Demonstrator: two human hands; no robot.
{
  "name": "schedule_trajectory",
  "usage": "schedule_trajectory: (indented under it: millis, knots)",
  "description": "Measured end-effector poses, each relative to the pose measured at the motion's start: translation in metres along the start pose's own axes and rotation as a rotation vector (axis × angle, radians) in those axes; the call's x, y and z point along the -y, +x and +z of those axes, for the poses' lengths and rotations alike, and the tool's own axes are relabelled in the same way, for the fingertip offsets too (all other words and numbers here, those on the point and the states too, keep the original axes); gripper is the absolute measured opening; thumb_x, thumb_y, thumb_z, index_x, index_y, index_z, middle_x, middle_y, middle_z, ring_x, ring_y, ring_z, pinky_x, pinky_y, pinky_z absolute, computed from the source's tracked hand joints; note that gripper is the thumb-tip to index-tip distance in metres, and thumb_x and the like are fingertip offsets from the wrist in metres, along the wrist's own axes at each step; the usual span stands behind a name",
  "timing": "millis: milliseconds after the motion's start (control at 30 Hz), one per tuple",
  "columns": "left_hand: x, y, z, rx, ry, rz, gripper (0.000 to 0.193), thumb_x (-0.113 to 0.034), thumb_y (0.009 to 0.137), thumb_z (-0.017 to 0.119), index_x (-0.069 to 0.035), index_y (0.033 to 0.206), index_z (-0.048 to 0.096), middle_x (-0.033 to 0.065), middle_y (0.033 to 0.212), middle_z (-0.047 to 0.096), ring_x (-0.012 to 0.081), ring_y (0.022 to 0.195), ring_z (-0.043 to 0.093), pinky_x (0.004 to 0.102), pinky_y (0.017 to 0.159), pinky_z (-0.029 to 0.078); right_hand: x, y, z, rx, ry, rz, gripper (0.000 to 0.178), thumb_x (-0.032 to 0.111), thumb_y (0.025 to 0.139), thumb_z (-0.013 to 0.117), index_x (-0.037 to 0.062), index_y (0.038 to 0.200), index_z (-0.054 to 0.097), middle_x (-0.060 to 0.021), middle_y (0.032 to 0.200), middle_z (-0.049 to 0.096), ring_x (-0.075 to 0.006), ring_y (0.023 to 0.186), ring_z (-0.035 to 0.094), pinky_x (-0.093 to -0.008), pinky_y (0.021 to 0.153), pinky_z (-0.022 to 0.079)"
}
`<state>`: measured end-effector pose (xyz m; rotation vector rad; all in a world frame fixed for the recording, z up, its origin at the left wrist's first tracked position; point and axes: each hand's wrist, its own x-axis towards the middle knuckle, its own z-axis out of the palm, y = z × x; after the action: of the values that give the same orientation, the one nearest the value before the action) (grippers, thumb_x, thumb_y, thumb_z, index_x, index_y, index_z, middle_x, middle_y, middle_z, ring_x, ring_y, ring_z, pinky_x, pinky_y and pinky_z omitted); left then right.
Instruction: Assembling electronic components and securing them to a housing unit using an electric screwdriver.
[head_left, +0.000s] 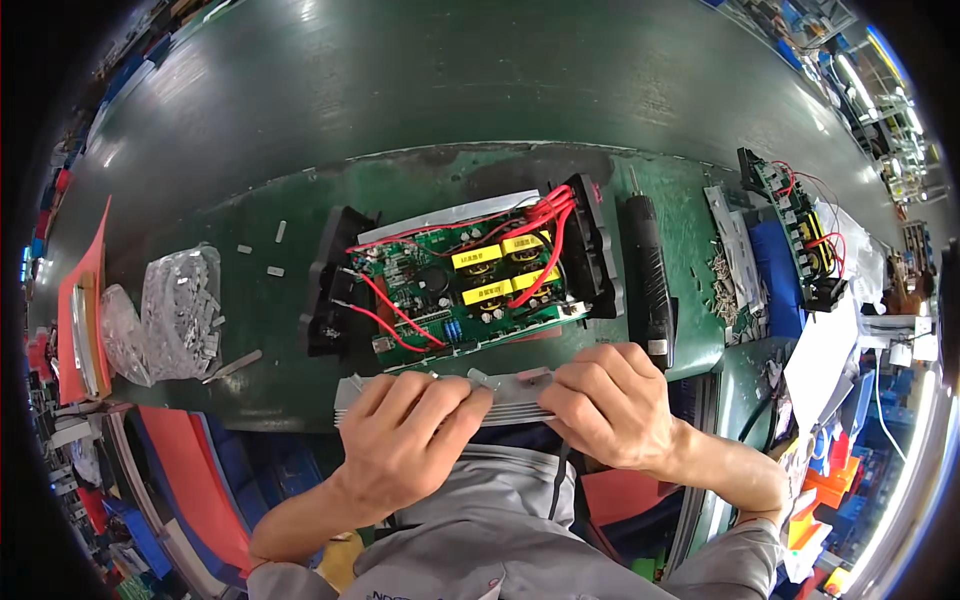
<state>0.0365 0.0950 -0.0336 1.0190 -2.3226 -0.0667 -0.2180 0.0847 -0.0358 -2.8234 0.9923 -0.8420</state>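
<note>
A ribbed grey metal panel (pixel 516 400) lies along the near edge of the bench, right in front of me. My left hand (pixel 405 440) is closed over its left part, with the fingers curled across the top. Small pale pieces (pixel 483 379) sit on the panel beside those fingertips. My right hand (pixel 615 410) grips the right end, fingers bent over it. A reddish piece (pixel 536 376) shows on the panel near that hand. Just beyond stands a green circuit board (pixel 430 283) with yellow-wrapped transformers (pixel 490 292) and red wires, between black end plates (pixel 602 250).
A black electric screwdriver (pixel 648 270) lies right of the board, near a pile of screws (pixel 722 285). Farther right is a second board assembly (pixel 805 235). Clear bags of small grey pieces (pixel 182 310), loose grey pieces (pixel 275 271) and tweezers (pixel 235 366) lie left.
</note>
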Motion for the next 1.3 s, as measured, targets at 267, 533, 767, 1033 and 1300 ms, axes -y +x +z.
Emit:
schedule_trajectory:
  millis: [267,533,767,1033,1300]
  knots:
    - [-0.009,0.01,0.013,0.139,-0.064,-0.093,0.034,-0.009,0.066,0.077,-0.009,0.1,0.072,0.002,0.093,0.063,0.0223,0.076,0.06,0.0374,0.065,0.046,-0.015,-0.009,0.001,0.089,0.056,0.072,0.043,0.014,0.065,0.081,0.0087,0.108,0.074,-0.003,0.098,0.066,-0.024,0.089,0.065,-0.037,0.074,0.047]
    - [-0.009,0.033,0.027,0.165,-0.039,-0.221,0.02,-0.008,0.077,0.075,-0.009,0.097,0.071,0.0002,0.088,0.058,0.0168,0.072,0.055,0.0308,0.059,0.042,-0.04,0.002,0.001,0.144,0.058,0.138,0.043,0.015,0.064,0.08,0.0087,0.105,0.072,-0.002,0.1,0.068,-0.0246,0.095,0.065,-0.0391,0.084,0.045]
    - [-0.008,0.041,0.029,0.284,-0.096,-0.381,0.043,-0.004,0.062,0.085,-0.008,0.102,0.069,0.0061,0.093,0.061,0.0277,0.081,0.061,0.041,0.068,0.049,-0.048,0.009,0.009,0.162,0.015,0.16,0.04,0.014,0.064,0.082,0.0091,0.102,0.07,-0.0007,0.1,0.069,-0.0215,0.094,0.066,-0.037,0.083,0.045]
    - [-0.002,0.046,0.032,0.272,-0.132,-0.449,0.045,-0.001,0.063,0.086,-0.008,0.104,0.067,0.0093,0.097,0.06,0.0296,0.081,0.063,0.0413,0.07,0.051,-0.051,0.018,0.004,0.218,-0.008,0.179,0.033,0.017,0.07,0.082,0.0111,0.102,0.076,0.0012,0.094,0.068,-0.02,0.087,0.064,-0.0347,0.076,0.044]
    - [0.012,0.027,-0.016,0.492,-0.096,-0.423,0.049,-0.002,0.061,0.087,-0.007,0.105,0.066,0.0095,0.099,0.059,0.0315,0.088,0.062,0.0445,0.075,0.049,-0.054,0.02,0.002,0.234,0.042,0.163,0.036,0.01,0.066,0.084,0.0095,0.101,0.075,0.0021,0.088,0.063,-0.0195,0.082,0.061,-0.0349,0.072,0.042]
